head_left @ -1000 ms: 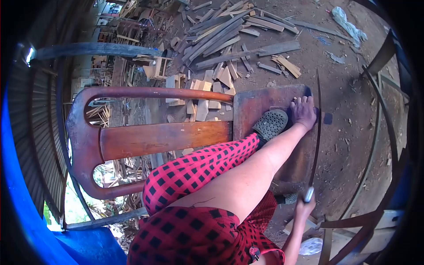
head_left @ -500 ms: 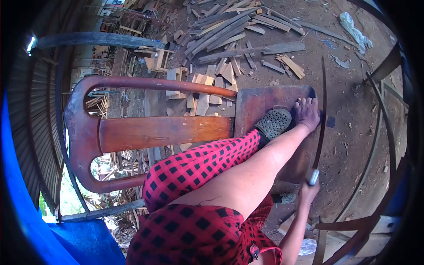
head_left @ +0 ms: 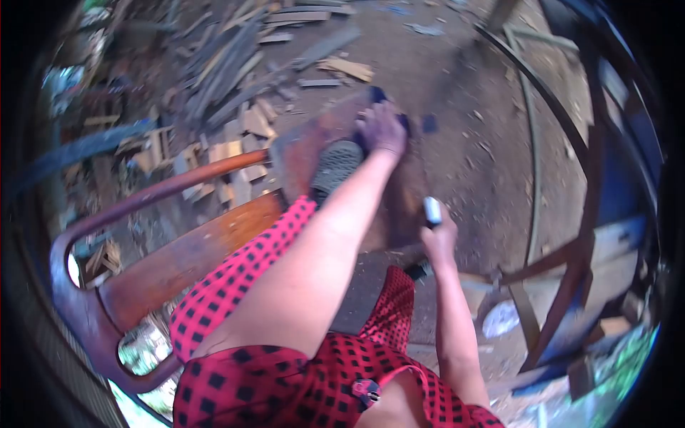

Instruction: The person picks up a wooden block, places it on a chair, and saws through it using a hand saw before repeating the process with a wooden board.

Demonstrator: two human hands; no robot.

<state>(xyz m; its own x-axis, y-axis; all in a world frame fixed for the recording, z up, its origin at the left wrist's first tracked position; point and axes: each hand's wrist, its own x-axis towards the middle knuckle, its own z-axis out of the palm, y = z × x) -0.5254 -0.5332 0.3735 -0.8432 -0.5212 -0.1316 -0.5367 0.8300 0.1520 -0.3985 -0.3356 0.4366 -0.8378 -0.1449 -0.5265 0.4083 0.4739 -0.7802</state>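
Note:
My left hand (head_left: 385, 132) rests on the far edge of the wooden chair's seat (head_left: 303, 150), its fingers apart. Something small and dark lies beside and partly under it, too blurred to name. My foot in a grey perforated shoe (head_left: 337, 165) stands on the seat next to that hand. Nearer to me and to the right, my right hand (head_left: 440, 235) is wrapped round the pale-ended handle (head_left: 432, 212) of a saw. Its long thin blade is blurred and can hardly be made out.
The chair's back (head_left: 193, 250) extends to the lower left. Wood offcuts (head_left: 235, 71) are piled on the dirt floor at the upper left. A wooden frame (head_left: 549, 264) with curved and straight pieces stands at the right. A clear plastic bag (head_left: 501, 319) lies lower right.
The view has turned and shifted, so the chair and both hands appear further left and tilted. My left hand still rests on the seat and my right hand still grips the saw.

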